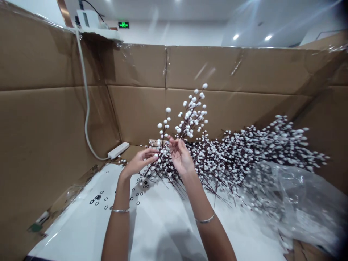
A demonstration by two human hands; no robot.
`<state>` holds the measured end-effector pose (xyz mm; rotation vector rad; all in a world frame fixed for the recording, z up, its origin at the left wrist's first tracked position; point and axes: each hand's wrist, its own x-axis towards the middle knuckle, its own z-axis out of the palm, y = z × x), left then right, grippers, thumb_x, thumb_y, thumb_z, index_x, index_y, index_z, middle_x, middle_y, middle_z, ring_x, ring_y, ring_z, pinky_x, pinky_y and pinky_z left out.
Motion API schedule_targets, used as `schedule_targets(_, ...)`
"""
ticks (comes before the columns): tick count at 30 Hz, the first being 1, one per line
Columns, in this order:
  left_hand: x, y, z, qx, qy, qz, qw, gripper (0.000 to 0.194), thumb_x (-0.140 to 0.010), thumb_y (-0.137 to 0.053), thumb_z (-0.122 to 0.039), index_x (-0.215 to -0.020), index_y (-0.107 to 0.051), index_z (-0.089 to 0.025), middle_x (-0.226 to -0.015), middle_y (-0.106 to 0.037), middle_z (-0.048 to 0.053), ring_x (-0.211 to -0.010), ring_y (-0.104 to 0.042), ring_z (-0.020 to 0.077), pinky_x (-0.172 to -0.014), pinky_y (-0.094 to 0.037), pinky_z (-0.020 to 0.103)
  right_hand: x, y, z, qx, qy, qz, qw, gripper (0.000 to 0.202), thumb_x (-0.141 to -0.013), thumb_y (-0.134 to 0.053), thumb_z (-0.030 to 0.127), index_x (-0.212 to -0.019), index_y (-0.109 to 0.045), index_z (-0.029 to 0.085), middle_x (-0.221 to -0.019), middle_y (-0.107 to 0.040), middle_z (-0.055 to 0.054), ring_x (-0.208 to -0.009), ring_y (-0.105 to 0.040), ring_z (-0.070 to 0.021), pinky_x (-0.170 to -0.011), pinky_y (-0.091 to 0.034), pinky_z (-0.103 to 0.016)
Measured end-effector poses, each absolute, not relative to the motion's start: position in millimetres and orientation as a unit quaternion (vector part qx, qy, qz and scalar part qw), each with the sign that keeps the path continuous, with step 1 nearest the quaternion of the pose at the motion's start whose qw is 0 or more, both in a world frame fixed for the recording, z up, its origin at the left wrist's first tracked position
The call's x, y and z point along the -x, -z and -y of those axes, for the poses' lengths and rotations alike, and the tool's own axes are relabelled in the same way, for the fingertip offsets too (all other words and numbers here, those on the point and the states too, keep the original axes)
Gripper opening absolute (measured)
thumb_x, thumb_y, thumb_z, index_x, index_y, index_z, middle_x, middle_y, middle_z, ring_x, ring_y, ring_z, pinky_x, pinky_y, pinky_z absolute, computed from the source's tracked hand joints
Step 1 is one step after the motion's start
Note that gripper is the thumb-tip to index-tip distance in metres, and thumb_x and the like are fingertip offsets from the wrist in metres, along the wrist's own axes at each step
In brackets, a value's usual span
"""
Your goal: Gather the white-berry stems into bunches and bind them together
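Observation:
My right hand [181, 157] is raised over the table with its thumb and fingers pinched at the base of an artificial berry branch [191, 116], dark-stemmed with white round berries. That branch stands nearly upright above the fingertips. To its left, my left hand [141, 161] closes its fingers around the thin stem of a smaller berry sprig [164, 125], which points upward. Part of the grip is hidden by the fingers. Behind and below both hands lies a large heap of similar berry branches [217, 159], stretching to the right.
Several small black rings [138, 194] are scattered on the white table sheet [78, 232]. A clear plastic bag [293, 195] lies at right, partly over the branches. Cardboard walls [136, 112] enclose the back and sides. A white power strip [119, 150] with a cable rests at the left corner.

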<state>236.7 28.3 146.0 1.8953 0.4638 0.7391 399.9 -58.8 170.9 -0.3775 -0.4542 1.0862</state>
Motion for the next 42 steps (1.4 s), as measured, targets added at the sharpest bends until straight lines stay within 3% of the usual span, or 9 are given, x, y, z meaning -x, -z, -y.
schedule_targets(4, -233.5, -152.9, -21.5, -0.748, -0.326, -0.169, 0.553, 0.037, -0.083, -0.06, -0.041, -0.112, -0.062, -0.018, -0.1, -0.066, 0.01, -0.083, -0.063, 0.0159, -0.076, -0.053, 0.031, -413.2, -174.1, 59.9, 0.229, -0.533, 0.287, 0.762, 0.012, -0.087, -0.058, 0.022, -0.079, -0.061, 0.014, -0.112, -0.068, -0.008, -0.086, -0.068, -0.0066, -0.083, -0.056, -0.017)
schedule_targets(10, -241.2, -154.3, -17.2, -0.736, -0.37, -0.164, 0.542, 0.037, -0.083, -0.062, -0.04, -0.111, -0.062, -0.016, -0.102, -0.066, 0.01, -0.083, -0.062, 0.0151, -0.072, -0.051, 0.026, -420.9, -167.5, 65.2, 0.299, -0.461, 0.273, 0.789, 0.014, -0.078, -0.07, 0.026, -0.079, -0.062, 0.015, -0.093, -0.07, -0.002, -0.071, -0.065, -0.0057, -0.073, -0.058, -0.017)
schedule_targets(16, -252.2, -151.8, -13.8, -0.745, -0.362, -0.125, 0.547, 0.035, -0.084, -0.061, -0.038, -0.111, -0.061, -0.016, -0.101, -0.065, 0.009, -0.084, -0.06, 0.0153, -0.075, -0.05, 0.028, -419.6, -165.9, 70.2, 0.304, -0.48, 0.327, 0.755, 0.029, -0.066, -0.08, 0.036, -0.077, -0.063, 0.015, -0.091, -0.068, -0.002, -0.077, -0.069, -0.0118, -0.069, -0.057, -0.02)
schedule_targets(22, -262.9, -147.9, -9.1, -0.742, -0.346, -0.106, 0.564, 0.038, -0.09, -0.053, -0.041, -0.122, -0.053, -0.02, -0.093, -0.059, 0.006, -0.056, -0.053, 0.0083, -0.052, -0.047, 0.024, -421.7, -165.5, 68.8, 0.32, -0.47, 0.37, 0.735, 0.031, -0.069, -0.077, 0.04, -0.078, -0.062, 0.015, -0.085, -0.069, -0.003, -0.082, -0.07, -0.0145, -0.071, -0.058, -0.022)
schedule_targets(25, -266.3, -147.1, -7.9, -0.726, -0.381, -0.135, 0.556, 0.043, -0.087, -0.057, -0.041, -0.126, -0.048, -0.024, -0.098, -0.055, 0.005, -0.052, -0.047, 0.0049, -0.045, -0.042, 0.02, -429.1, -163.8, 72.0, 0.344, -0.458, 0.386, 0.723, 0.031, -0.071, -0.075, 0.041, -0.079, -0.062, 0.013, -0.085, -0.068, -0.004, -0.082, -0.07, -0.0151, -0.073, -0.058, -0.022)
schedule_targets(34, -258.4, -150.0, -6.0, -0.736, -0.354, -0.094, 0.57, 0.043, -0.083, -0.063, -0.032, -0.122, -0.048, -0.024, -0.112, -0.047, 0.007, -0.066, -0.05, 0.0049, -0.06, -0.047, 0.02, -447.3, -170.5, 88.2, 0.406, -0.429, 0.428, 0.684, 0.032, -0.074, -0.071, 0.043, -0.081, -0.062, 0.013, -0.077, -0.069, -0.004, -0.073, -0.069, -0.0123, -0.068, -0.056, -0.02)
schedule_targets(42, -258.9, -157.0, 3.4, -0.731, -0.349, -0.117, 0.575, 0.035, -0.081, -0.065, -0.03, -0.111, -0.051, -0.018, -0.1, -0.054, 0.005, -0.062, -0.053, 0.0054, -0.056, -0.045, 0.02, -450.0, -180.5, 99.1, 0.42, -0.436, 0.466, 0.645, 0.03, -0.075, -0.071, 0.041, -0.08, -0.061, 0.012, -0.075, -0.066, -0.003, -0.076, -0.07, -0.0144, -0.071, -0.057, -0.023)
